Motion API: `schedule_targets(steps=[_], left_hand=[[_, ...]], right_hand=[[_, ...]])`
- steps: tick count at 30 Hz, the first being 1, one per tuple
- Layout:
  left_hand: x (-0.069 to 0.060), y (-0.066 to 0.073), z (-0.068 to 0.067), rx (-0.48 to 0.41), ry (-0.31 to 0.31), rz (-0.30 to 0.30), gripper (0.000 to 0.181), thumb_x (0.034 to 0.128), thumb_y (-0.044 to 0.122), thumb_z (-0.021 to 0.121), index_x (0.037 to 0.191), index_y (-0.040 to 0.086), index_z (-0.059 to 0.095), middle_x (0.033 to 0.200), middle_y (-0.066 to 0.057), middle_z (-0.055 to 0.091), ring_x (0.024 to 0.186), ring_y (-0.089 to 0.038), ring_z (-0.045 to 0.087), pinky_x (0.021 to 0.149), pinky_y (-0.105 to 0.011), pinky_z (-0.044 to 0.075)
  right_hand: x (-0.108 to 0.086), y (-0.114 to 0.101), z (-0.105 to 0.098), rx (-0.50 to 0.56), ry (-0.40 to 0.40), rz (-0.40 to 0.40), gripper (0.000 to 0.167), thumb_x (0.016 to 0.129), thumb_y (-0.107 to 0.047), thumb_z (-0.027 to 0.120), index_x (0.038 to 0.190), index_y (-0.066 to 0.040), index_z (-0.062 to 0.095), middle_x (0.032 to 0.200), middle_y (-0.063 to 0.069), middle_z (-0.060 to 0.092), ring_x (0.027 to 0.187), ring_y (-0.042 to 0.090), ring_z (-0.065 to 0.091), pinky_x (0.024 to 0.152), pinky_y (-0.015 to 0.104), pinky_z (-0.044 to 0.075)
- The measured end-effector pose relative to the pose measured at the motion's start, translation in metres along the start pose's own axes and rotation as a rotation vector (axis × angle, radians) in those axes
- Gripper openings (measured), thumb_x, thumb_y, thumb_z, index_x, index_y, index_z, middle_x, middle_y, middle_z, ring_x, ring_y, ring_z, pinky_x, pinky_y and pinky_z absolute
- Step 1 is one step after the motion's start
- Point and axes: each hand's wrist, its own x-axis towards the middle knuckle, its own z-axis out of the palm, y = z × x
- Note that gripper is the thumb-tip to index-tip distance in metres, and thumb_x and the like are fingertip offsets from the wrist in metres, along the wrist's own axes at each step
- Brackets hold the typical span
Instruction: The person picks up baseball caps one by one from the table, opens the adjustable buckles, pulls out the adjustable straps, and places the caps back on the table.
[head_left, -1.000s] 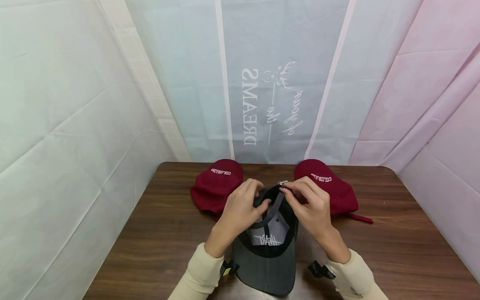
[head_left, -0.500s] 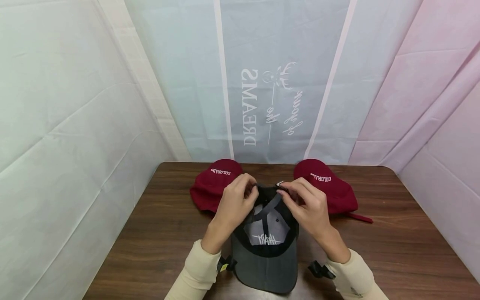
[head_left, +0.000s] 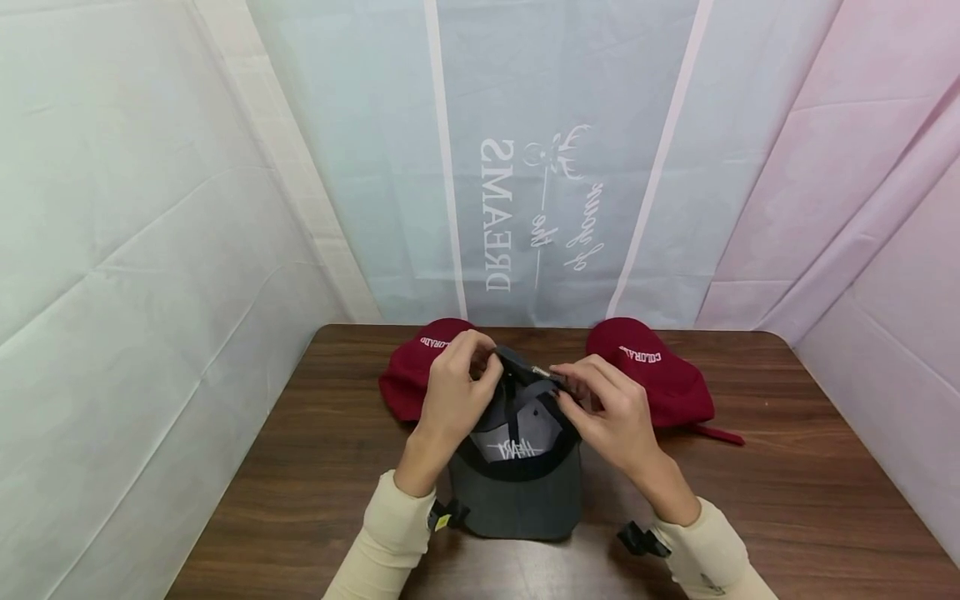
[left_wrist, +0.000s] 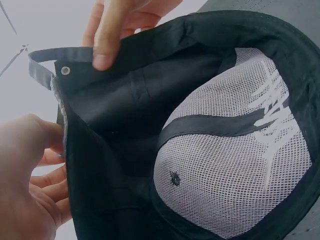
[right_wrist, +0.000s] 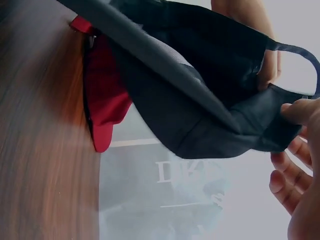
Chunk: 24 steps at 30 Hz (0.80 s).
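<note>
Between both hands is a dark grey baseball cap, its inside facing up and its brim toward me. White lettering shows through the pale mesh lining. My left hand pinches the cap's back edge on the left. On the right side of the back opening, my right hand pinches the edge beside a small metal clasp. A narrow back strap loops between the two edges in the left wrist view. A round snap or eyelet sits near the right thumb.
Two dark red caps with white lettering lie at the table's back, the left cap partly behind my left hand and the right cap beyond my right. A red strap trails from the right one. Fabric curtains surround the brown wooden table.
The grey cap has tilted and shifted up and left, its brim drawn away from me. My left hand has moved up and left, now pinching the back edge; the right hand stays nearly in place.
</note>
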Motion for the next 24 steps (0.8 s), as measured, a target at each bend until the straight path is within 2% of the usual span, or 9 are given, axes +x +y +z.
schedule_targets(steps=[2, 8, 13, 20, 24], left_hand=[[0.001, -0.001, -0.002, -0.01, 0.022, 0.007, 0.005, 0.0969, 0.001, 0.065, 0.099, 0.005, 0.066, 0.093, -0.008, 0.067, 0.077, -0.016, 0.065, 0.068, -0.03, 0.059], [0.005, -0.003, -0.006, -0.031, 0.075, 0.02, 0.007, 0.0985, 0.005, 0.062, 0.099, 0.002, 0.068, 0.092, -0.01, 0.068, 0.075, -0.018, 0.066, 0.066, -0.032, 0.06], [0.007, -0.002, -0.009, -0.012, 0.111, 0.016, 0.006, 0.0954, 0.001, 0.065, 0.1, 0.002, 0.068, 0.093, -0.011, 0.069, 0.075, -0.019, 0.067, 0.069, -0.033, 0.061], [0.009, -0.002, -0.012, 0.002, 0.158, 0.015, 0.007, 0.095, -0.002, 0.066, 0.101, 0.002, 0.068, 0.095, -0.013, 0.07, 0.078, -0.021, 0.07, 0.073, -0.036, 0.064], [0.01, -0.002, -0.014, 0.004, 0.191, 0.021, 0.008, 0.0942, -0.003, 0.066, 0.1, 0.002, 0.069, 0.094, -0.014, 0.071, 0.078, -0.022, 0.071, 0.071, -0.038, 0.063]], right_hand=[[-0.001, 0.0, 0.0, -0.023, -0.025, 0.02, 0.035, 0.081, 0.002, 0.08, 0.114, -0.01, 0.079, 0.093, 0.002, 0.068, 0.067, 0.009, 0.053, 0.059, 0.018, 0.045], [-0.006, 0.001, 0.0, -0.102, -0.135, 0.109, 0.041, 0.08, 0.003, 0.074, 0.117, -0.015, 0.078, 0.099, -0.002, 0.069, 0.07, 0.009, 0.056, 0.058, 0.02, 0.046], [-0.008, 0.002, 0.001, -0.161, -0.211, 0.143, 0.04, 0.082, -0.005, 0.083, 0.119, -0.019, 0.076, 0.096, -0.007, 0.065, 0.071, 0.007, 0.056, 0.061, 0.017, 0.045], [-0.01, 0.003, 0.001, -0.21, -0.257, 0.148, 0.039, 0.081, -0.014, 0.09, 0.117, -0.019, 0.075, 0.092, -0.009, 0.063, 0.069, 0.006, 0.057, 0.057, 0.019, 0.045], [-0.012, 0.004, 0.0, -0.238, -0.287, 0.171, 0.04, 0.08, -0.019, 0.092, 0.116, -0.018, 0.074, 0.088, -0.008, 0.063, 0.065, 0.003, 0.056, 0.053, 0.019, 0.043]])
